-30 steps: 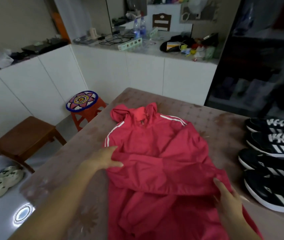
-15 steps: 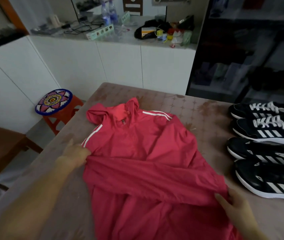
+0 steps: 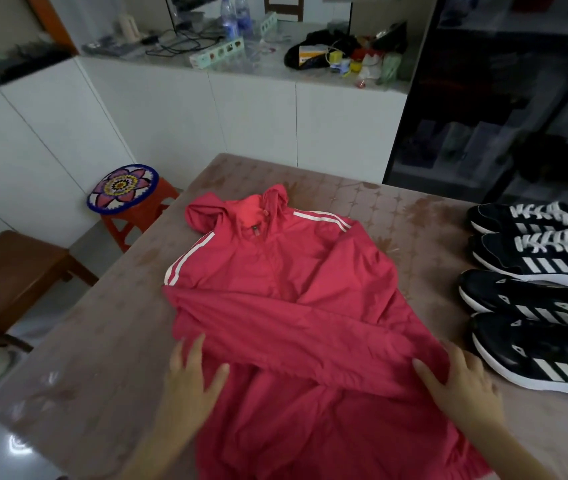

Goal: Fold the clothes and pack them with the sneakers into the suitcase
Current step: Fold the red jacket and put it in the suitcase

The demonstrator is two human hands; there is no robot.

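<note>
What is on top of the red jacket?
Its own sleeve lies folded across its front, and the left hand and right hand rest on it. The jacket covers the table beneath, so anything under it cannot be seen.

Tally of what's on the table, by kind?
Jacket: 1
Sneakers: 4
Total on the table: 5
</note>
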